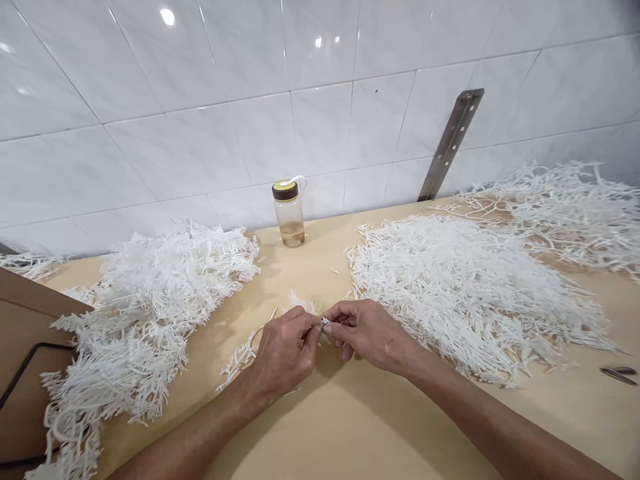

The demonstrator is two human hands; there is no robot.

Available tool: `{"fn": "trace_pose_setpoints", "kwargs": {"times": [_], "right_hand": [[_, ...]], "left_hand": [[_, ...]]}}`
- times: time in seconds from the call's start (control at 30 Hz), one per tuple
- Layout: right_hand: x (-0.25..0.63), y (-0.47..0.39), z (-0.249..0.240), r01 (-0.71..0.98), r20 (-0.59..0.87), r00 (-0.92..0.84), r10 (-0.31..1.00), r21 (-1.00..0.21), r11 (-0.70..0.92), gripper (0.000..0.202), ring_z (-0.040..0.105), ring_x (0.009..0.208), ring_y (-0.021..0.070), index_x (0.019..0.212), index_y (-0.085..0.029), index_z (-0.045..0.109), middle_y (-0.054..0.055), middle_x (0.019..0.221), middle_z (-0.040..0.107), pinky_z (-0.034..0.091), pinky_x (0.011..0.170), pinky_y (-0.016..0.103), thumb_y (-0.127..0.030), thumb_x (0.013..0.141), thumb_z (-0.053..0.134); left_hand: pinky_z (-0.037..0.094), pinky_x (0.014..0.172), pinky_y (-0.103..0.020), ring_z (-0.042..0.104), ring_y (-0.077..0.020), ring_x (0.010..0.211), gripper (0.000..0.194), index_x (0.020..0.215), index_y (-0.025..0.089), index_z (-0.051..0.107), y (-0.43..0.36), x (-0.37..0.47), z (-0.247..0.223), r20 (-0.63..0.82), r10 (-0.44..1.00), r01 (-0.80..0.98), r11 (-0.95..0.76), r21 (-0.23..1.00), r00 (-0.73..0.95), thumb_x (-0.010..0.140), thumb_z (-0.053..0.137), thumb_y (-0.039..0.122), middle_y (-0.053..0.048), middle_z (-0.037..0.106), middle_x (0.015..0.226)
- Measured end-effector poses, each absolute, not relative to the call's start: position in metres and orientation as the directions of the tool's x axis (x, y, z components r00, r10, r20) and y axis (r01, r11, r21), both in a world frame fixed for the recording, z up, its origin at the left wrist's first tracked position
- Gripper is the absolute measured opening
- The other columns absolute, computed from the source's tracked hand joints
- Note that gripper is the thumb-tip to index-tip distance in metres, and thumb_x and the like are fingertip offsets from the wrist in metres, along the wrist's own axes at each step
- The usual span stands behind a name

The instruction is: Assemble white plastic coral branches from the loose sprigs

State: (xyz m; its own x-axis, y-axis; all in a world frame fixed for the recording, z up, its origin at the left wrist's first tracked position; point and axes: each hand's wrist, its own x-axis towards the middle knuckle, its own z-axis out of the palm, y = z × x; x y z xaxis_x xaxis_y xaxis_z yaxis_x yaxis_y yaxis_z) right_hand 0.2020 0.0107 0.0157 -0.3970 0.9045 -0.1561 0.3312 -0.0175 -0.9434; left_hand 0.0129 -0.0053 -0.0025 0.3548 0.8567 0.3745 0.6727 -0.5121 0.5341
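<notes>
A: How do the hands stand on your feed?

B: I have them meeting above the near middle of the worktop (340, 433), fingertips closed to a pinch. Left hand (285, 347) and right hand (373, 333) seem to share one small white piece (326, 321), mostly hidden by the fingers.

A: What worries you there?

B: The hold is only fingertip-deep, so I judge that an uneven tug could snap the piece or flick it out. I'd struggle to spot it again among the loose white strands (243, 357) just left of the left hand.

A: Farther out?

B: A dark slim object (620, 373) lies at the right edge; I can't tell what it is, but a wide swing of the right forearm might knock it. The left pile (170, 287) and right pile (465, 287) are loose tangles, so a brushing arm could drag them together. Beyond, between them, the bottle (290, 220) stands upright with some liquid inside; a long reach could tip it, and a leaky lid would wet the strands.

A: Any brands or writing?

B: None I can read. I see no label on the bottle, and the metal strip (451, 143) at the far tiled wall (190, 147) shows only holes.
</notes>
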Motion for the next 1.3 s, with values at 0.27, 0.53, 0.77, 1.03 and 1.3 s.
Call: {"fn": "trace_pose_setpoints", "kwargs": {"times": [0.27,0.53,0.77,1.03,1.3], "right_hand": [[0.197,0.007,0.009,0.486,0.041,-0.345,0.938,-0.847,0.216,0.020,0.062,0.057,0.0141,0.084,-0.020,0.066,-0.001,0.066,0.064,0.045,0.054,0.025,-0.025,0.094,0.049],[0.206,0.024,0.010,0.802,0.468,-0.195,0.862,-0.429,0.415,0.022,0.055,0.060,0.0155,0.077,-0.016,0.059,0.006,0.072,0.063,0.038,0.056,0.027,-0.008,0.092,0.045],[0.293,0.048,0.057,0.850,0.712,0.262,0.651,-0.490,0.194,0.014,0.059,0.059,0.0176,0.091,-0.018,0.067,0.005,0.076,0.069,0.046,0.065,0.033,-0.030,0.091,0.059],[0.349,0.051,0.064,0.900,0.728,0.356,0.586,-0.435,-0.007,0.029,0.061,0.060,0.0193,0.112,-0.015,0.067,0.006,0.079,0.070,0.050,0.076,0.044,-0.026,0.085,0.065],[0.300,0.038,0.064,0.827,0.881,0.243,0.406,-0.407,0.387,0.010,0.060,0.058,0.0129,0.095,-0.018,0.067,0.003,0.078,0.070,0.047,0.049,0.024,-0.022,0.091,0.059]], "left_hand": [[0.037,0.058,-0.023,0.051,-0.0113,0.060,0.022,0.088,0.021,0.072,-0.003,0.012,0.000,0.389,0.853,0.666,-0.517,0.538,0.348,0.093,0.051,0.020,0.000,0.056,0.068],[0.034,0.052,-0.022,0.047,-0.0097,0.054,0.030,0.062,0.017,0.060,-0.006,0.012,0.016,0.378,0.821,0.626,-0.570,0.532,0.427,0.090,0.053,0.017,0.001,0.050,0.060],[0.040,0.051,-0.021,0.051,-0.0110,0.053,0.024,0.083,0.019,0.076,0.007,0.008,0.014,0.360,0.919,0.532,-0.389,0.752,0.162,0.090,0.061,0.037,-0.001,0.064,0.064],[0.038,0.050,-0.021,0.052,-0.0128,0.057,0.032,0.084,0.018,0.075,0.016,0.002,0.012,0.194,0.978,0.523,-0.206,0.827,0.078,0.084,0.064,0.049,-0.001,0.065,0.067],[0.031,0.047,-0.020,0.040,-0.0095,0.053,0.034,0.074,0.018,0.065,0.019,0.002,0.020,0.218,0.975,0.498,-0.211,0.841,0.046,0.085,0.062,0.050,0.002,0.053,0.061]]}}
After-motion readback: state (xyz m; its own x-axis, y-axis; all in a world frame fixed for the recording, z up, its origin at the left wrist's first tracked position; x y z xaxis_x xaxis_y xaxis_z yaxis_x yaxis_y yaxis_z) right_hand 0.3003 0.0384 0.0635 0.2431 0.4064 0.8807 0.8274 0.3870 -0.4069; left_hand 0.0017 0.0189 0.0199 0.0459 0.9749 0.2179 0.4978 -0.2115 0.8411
